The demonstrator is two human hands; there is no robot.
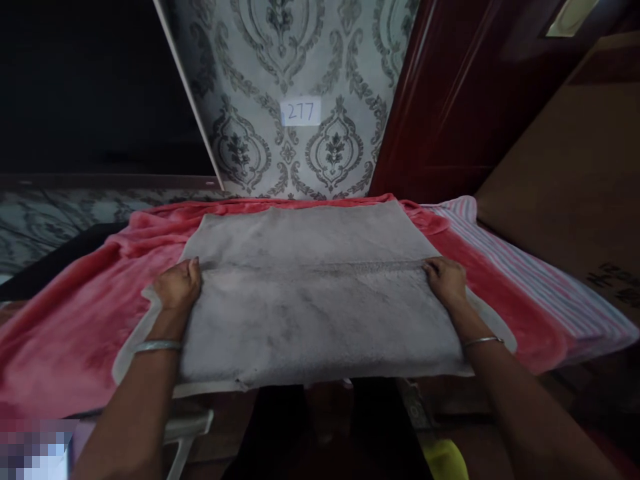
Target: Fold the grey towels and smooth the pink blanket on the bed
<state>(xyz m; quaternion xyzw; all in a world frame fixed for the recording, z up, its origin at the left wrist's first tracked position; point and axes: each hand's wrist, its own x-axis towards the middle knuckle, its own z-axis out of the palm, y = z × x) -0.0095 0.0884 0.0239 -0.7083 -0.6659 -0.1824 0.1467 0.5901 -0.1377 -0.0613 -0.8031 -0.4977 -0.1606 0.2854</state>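
A grey towel (310,293) lies spread over a pink blanket (75,320), with a fold edge running across its middle. My left hand (177,285) pinches the left end of that folded edge, fingers closed on the cloth. My right hand (446,280) grips the right end of the same edge, fingers curled over it. Both wrists wear thin metal bangles.
A striped cloth (540,280) lies under the blanket at the right. Patterned wallpaper with a paper label reading 277 (301,111) stands behind. A dark red door (450,100) and a brown cardboard box (570,173) are at the right. A yellow object (445,460) sits below the table edge.
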